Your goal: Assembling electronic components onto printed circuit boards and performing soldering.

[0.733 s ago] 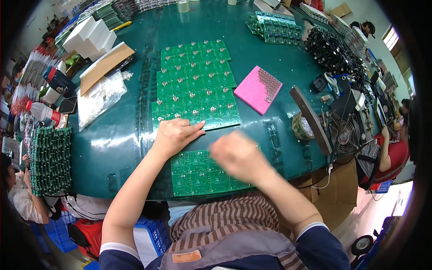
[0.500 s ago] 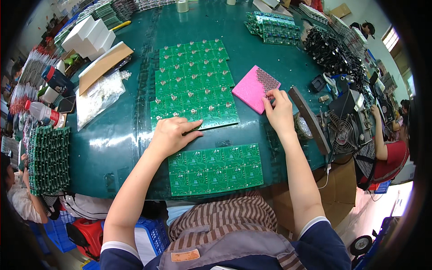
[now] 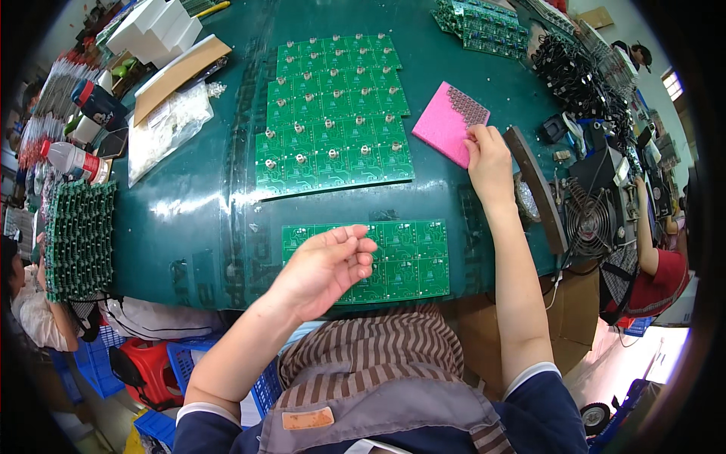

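My left hand [image 3: 327, 266] hovers over the left part of a bare green circuit board panel [image 3: 408, 257] at the near table edge, fingers loosely curled, thumb and forefinger close together; whether they pinch something small I cannot tell. My right hand [image 3: 488, 160] reaches to the right and its fingertips rest on the near corner of a pink foam pad [image 3: 446, 125] that carries small dark parts. Farther back lies a larger green panel [image 3: 333, 113] with several small metal parts set in it.
The table [image 3: 197, 219] is dark green. A clear bag of white parts [image 3: 168, 129], a cardboard piece [image 3: 178, 76] and white boxes [image 3: 155, 26] sit at left; stacked green boards [image 3: 76, 238] at the left edge. A fan unit [image 3: 594, 212], cables and another person's arm [image 3: 649, 227] are at right.
My left hand has lifted off the far panel's edge and come back over the near panel. My right hand stays at the pink pad, where it went from the near panel.
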The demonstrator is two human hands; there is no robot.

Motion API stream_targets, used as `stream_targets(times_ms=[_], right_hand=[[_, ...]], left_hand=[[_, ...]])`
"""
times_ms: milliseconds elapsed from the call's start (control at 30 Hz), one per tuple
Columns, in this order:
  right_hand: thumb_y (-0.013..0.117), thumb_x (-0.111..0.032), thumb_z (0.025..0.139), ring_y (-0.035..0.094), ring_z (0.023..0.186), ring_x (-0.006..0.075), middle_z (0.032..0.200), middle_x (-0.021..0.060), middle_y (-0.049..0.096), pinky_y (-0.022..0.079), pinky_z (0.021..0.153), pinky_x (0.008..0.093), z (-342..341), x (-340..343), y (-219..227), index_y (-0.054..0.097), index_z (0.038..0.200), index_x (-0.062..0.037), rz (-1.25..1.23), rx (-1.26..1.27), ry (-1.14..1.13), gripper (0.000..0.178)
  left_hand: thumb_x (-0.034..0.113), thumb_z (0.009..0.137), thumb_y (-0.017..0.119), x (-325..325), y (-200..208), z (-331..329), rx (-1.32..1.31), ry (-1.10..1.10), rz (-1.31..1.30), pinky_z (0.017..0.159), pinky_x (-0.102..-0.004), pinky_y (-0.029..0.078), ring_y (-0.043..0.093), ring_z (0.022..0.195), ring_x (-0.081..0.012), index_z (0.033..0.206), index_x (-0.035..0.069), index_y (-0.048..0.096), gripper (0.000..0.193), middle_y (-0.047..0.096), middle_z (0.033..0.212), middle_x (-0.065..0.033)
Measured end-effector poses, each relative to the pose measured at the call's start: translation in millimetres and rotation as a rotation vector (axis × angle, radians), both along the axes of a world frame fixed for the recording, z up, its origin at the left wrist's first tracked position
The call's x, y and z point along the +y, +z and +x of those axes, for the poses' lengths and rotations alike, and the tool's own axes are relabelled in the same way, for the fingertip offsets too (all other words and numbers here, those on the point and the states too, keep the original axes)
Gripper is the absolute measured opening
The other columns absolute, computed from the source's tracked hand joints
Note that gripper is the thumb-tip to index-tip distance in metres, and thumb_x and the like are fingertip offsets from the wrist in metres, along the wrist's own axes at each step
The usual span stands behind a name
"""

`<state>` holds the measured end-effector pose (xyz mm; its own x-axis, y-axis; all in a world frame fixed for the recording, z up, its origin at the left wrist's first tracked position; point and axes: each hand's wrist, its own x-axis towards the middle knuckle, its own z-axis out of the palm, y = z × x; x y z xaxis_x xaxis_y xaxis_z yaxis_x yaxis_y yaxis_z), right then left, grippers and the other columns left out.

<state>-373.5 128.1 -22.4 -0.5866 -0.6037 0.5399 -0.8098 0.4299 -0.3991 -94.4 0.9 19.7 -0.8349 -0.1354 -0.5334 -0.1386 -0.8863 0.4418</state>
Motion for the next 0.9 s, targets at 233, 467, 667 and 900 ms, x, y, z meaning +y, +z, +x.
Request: stream_targets(times_ms=[233,467,667,900], right_hand=[[0.059,-0.001,0.082,0.056,0.086,0.0355,0.089,0.0161,0.055,0.047,0.074,0.0426,-2.5,8.5,0.5,0.056,0.092,-0.0015,0.105,0.018,0.001,0.010],[0.051,0.002,0.081,0.054,0.090,0.0310,0.089,0.0139,0.055,0.046,0.078,0.0405,4.1,25.3,6.9,0.056,0.098,-0.0022,0.256,0.191,-0.035,0.018],[0.054,0.005,0.081,0.059,0.086,0.0309,0.090,0.0154,0.060,0.049,0.076,0.0363,27.1,23.5,28.3,0.059,0.100,-0.0022,0.091,0.054,-0.070,0.022],[0.060,0.005,0.086,0.064,0.090,0.0157,0.093,0.0111,0.065,0.051,0.081,0.0276,150.2,42.9,56.9,0.059,0.096,0.0042,-0.411,-1.157,0.445,0.009]], left_hand=[[0.018,0.099,0.045,27.9,-7.1,-0.5,0.095,0.008,-0.217,0.069,-0.0247,0.048,0.053,0.075,-0.0111,0.123,0.003,0.041,0.028,0.060,0.108,-0.0146],[0.018,0.098,0.048,33.8,-14.2,1.8,0.111,-0.098,-0.303,0.067,-0.0227,0.046,0.052,0.071,-0.0096,0.112,0.003,0.056,0.023,0.063,0.097,-0.0094],[0.012,0.093,0.057,42.0,-9.6,-12.0,0.064,-0.075,-0.299,0.065,-0.0215,0.044,0.050,0.070,-0.0089,0.118,0.002,0.057,0.027,0.063,0.092,-0.0055],[0.014,0.089,0.064,42.6,-8.8,-10.1,0.105,0.031,-0.277,0.064,-0.0198,0.044,0.052,0.068,-0.0064,0.110,-0.001,0.061,0.026,0.066,0.092,-0.0068]])
